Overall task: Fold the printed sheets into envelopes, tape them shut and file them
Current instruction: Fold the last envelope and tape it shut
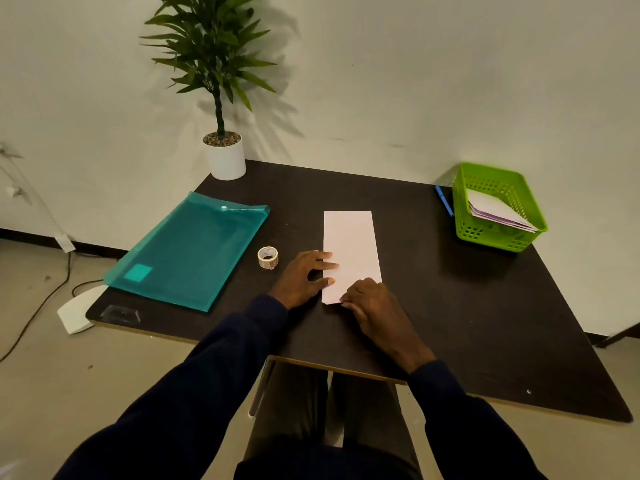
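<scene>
dark table (450, 306) set against a pale wall. teal plastic snap-button folder (187, 251) is laid flat on the table's left part, flap closed. potted plant (214, 64) in a white pot (227, 161) is stood at the far left corner, just behind the folder. green perforated basket (485, 237) is placed at the far right, with folded papers (491, 207) leaned inside it.

printed sheet (349, 244) is folded into a long narrow strip and laid flat at table centre, long side running away from the person, well apart from basket and folder.

left hand (301, 275) is spread and relaxed. its fingers are straight, and the fingertips and thumb are rested on the strip's left edge near the near end. nothing is gripped by it.

right hand (374, 306) is set over the strip's near right corner, fingers bent, tips on the near edge. pinched or only pressed down: cannot be told, as the corner is covered by the hand.

dark sleeves are worn on both arms.

tape roll (267, 258) is stood on the table between folder and left hand, near the hand, not touched. blue pen (444, 200) is laid just beside the basket's left wall.
</scene>
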